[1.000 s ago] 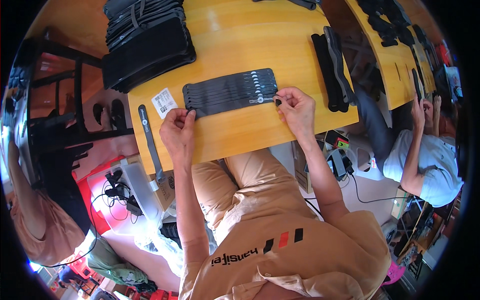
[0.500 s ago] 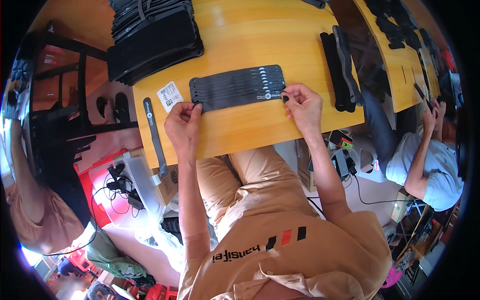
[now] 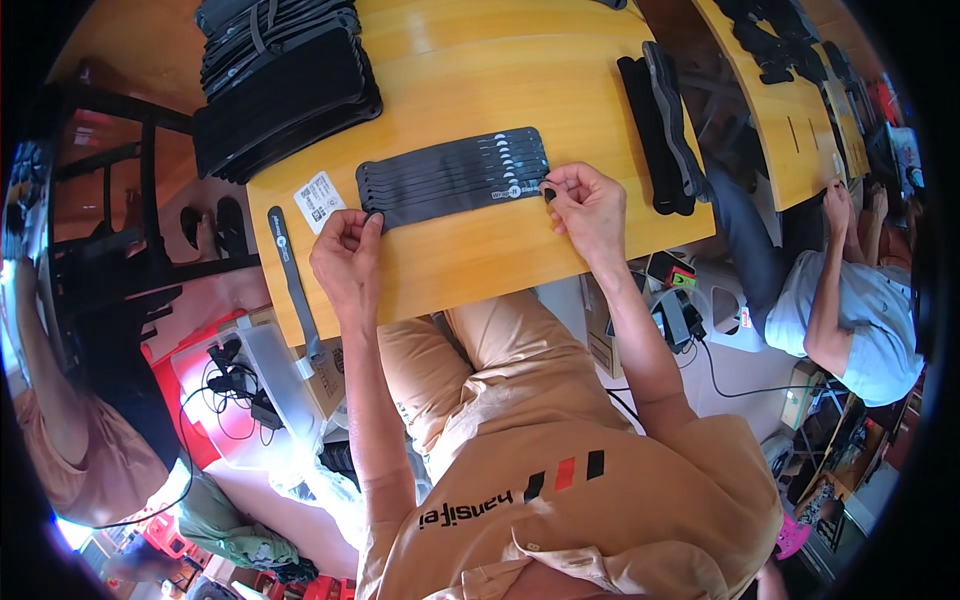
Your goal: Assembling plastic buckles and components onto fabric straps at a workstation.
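Now both hands, the left hand (image 3: 347, 250) and right hand (image 3: 588, 205), pinch opposite ends of the fanned black straps (image 3: 455, 176), which have slid nearer the desk (image 3: 480, 70) edge, looking squared.

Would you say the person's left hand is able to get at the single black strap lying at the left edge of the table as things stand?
Probably yes: the left hand pinches the left end of the row of black straps, and the single strap lies just beside it on bare table, with nothing between.
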The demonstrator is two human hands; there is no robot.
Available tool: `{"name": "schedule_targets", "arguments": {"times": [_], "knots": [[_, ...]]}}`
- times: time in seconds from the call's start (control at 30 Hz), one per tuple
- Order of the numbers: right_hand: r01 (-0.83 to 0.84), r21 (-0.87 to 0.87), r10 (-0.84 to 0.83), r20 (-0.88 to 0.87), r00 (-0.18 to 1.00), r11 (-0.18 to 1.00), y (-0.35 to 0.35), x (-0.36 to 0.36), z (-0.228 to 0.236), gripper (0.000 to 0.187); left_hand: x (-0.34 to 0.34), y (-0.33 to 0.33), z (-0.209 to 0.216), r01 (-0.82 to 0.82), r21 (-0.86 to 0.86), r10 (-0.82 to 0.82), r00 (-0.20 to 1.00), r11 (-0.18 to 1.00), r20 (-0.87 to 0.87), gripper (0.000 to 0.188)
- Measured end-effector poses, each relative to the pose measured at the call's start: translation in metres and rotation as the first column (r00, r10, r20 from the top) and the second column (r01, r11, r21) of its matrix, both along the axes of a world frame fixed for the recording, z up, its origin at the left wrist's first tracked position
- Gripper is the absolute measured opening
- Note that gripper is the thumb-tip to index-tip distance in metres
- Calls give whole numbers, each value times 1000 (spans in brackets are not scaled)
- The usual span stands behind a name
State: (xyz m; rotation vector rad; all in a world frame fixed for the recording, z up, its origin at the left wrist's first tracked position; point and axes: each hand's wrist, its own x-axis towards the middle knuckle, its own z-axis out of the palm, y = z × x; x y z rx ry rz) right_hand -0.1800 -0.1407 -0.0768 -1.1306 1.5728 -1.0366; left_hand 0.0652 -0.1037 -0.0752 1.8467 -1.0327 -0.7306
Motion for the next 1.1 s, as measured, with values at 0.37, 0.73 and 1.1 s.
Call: {"name": "schedule_targets", "arguments": {"times": [0.37,0.73,1.1], "knots": [[-26,16,26,-28,999,1000,0,0,2,3,-3,1,2,-14,-23,14,999,1000,-33,9],[1,-48,-3,-48,999,999,-2,5,2,3,-2,-2,4,-29,23,29,999,999,23,14],[-51,-346,-70,-329,942,937,-2,0,-11,8,2,-1,-7,8,-82,4,990,997,143,18]]}}
